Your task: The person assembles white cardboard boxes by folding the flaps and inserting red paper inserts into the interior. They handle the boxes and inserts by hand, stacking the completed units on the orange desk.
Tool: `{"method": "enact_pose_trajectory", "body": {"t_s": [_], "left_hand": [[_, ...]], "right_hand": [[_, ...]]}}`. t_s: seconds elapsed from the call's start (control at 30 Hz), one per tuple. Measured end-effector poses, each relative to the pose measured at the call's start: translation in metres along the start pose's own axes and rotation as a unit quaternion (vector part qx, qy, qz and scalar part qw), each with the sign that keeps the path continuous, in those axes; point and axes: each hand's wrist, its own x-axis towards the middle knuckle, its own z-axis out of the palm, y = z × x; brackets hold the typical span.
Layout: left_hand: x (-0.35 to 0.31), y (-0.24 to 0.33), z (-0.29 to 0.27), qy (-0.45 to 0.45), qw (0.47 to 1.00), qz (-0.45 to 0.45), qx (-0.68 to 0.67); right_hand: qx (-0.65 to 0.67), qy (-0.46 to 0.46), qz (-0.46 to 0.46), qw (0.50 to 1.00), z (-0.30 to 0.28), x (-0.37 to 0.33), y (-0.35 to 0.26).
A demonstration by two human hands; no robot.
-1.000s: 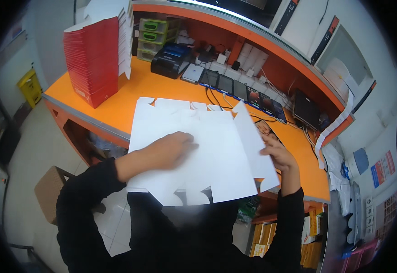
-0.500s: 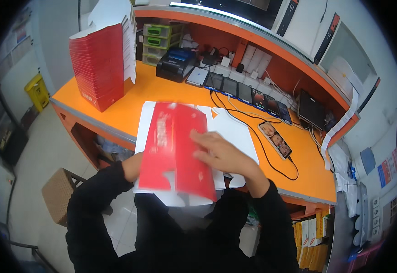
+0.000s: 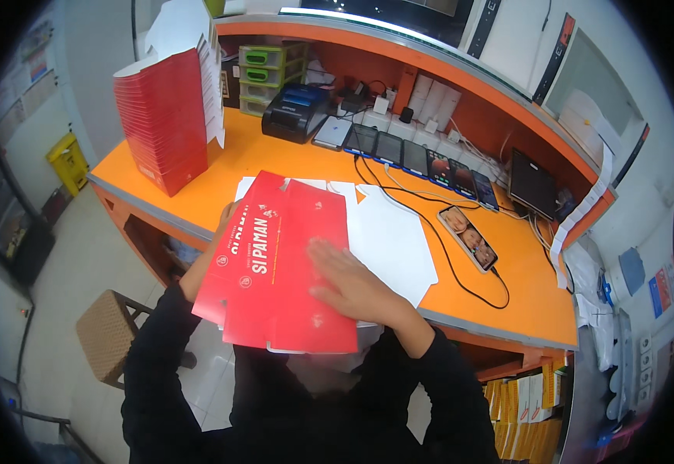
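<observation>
A flat red cardboard box blank (image 3: pixel 279 263) with white print lies folded over on the front of the orange desk (image 3: pixel 291 162), its white inner side (image 3: pixel 395 240) still showing to the right. My right hand (image 3: pixel 352 282) presses flat on the red panel with fingers spread. My left hand (image 3: pixel 226 219) grips the blank's left edge, mostly hidden behind it.
A tall stack of red flat boxes (image 3: pixel 163 120) stands at the desk's left end. At the back are a black printer (image 3: pixel 297 112), green drawers (image 3: pixel 267 73), a row of phones and tablets (image 3: pixel 418 158) and cables. A phone (image 3: pixel 468 236) lies at right. A wicker stool (image 3: pixel 109 332) stands below left.
The blank lay open with its white side up; now it is folded over, red side up. My right hand moved from its right edge onto the red panel, my left hand to the left edge.
</observation>
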Motion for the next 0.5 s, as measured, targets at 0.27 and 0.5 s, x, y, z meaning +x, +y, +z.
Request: {"method": "enact_pose_trajectory", "body": {"t_s": [0.27, 0.5], "left_hand": [[0.022, 0.000, 0.010, 0.000, 0.992, -0.051, -0.116], [0.016, -0.043, -0.026, 0.150, 0.817, -0.223, -0.510]], "right_hand": [[0.186, 0.086, 0.048, 0.978, 0.000, 0.000, -0.002], [0.092, 0.070, 0.053, 0.992, 0.000, 0.000, -0.006]]}}
